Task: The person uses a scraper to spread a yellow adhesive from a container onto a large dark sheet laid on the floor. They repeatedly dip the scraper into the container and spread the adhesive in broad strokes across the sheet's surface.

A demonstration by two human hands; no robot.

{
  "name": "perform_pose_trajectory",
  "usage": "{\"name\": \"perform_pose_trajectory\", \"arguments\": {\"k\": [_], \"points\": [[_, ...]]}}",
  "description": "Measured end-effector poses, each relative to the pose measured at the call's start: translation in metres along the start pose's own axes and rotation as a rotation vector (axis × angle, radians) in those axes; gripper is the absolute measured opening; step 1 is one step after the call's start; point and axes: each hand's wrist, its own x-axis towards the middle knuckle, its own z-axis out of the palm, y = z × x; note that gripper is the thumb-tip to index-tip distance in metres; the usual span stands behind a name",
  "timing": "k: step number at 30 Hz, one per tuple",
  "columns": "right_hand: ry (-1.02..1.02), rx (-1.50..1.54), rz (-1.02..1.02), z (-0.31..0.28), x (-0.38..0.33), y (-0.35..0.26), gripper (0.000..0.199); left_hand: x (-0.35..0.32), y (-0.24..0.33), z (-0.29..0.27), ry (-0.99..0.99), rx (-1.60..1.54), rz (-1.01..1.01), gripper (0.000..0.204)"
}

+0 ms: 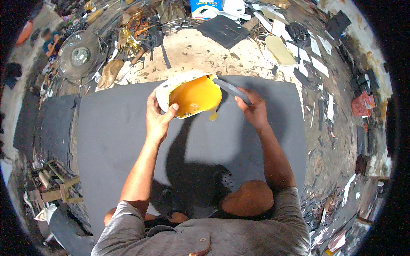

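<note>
My left hand (pixel 159 120) grips a white tub (pixel 163 94) by its side, the thumb over the rim. The tub is tilted so its mouth faces me, and thick orange-yellow liquid (pixel 194 96) spreads inside it. A yellow strand (pixel 213 115) hangs from its lower right edge. My right hand (pixel 255 112) is closed round a dark grey flat-handled tool (pixel 230 88). That tool's far end meets the tub's upper right rim, and the liquid or rim hides its tip. Both hands are above a large dark grey sheet (pixel 115 136) spread before me.
Beyond the sheet lie a black square piece (pixel 223 32), a blue-and-white box (pixel 206 8) and scattered offcuts. A round fan (pixel 80 54) stands at far left, with another person (pixel 51 45) behind it. A red basket (pixel 362 105) sits at right, a wooden frame (pixel 55 187) at left.
</note>
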Motion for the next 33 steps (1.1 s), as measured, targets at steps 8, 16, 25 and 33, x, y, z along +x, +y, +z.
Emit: {"name": "perform_pose_trajectory", "arguments": {"k": [8, 16, 25, 33], "points": [[-0.047, 0.039, -0.03, 0.013, 0.004, -0.021, 0.032, -0.01, 0.007, -0.001, 0.058, -0.006, 0.019, 0.083], [0.006, 0.036, 0.003, 0.029, 0.007, -0.026, 0.034, -0.016, 0.011, -0.007, 0.133, -0.013, 0.011, 0.08], [-0.132, 0.155, 0.047, 0.058, 0.002, -0.036, 0.031, -0.02, 0.011, -0.009, 0.418, -0.269, -0.238, 0.069], [-0.394, 0.059, -0.14, 0.097, 0.011, 0.008, 0.038, -0.029, -0.006, -0.051, 0.466, -0.467, -0.238, 0.075]]}}
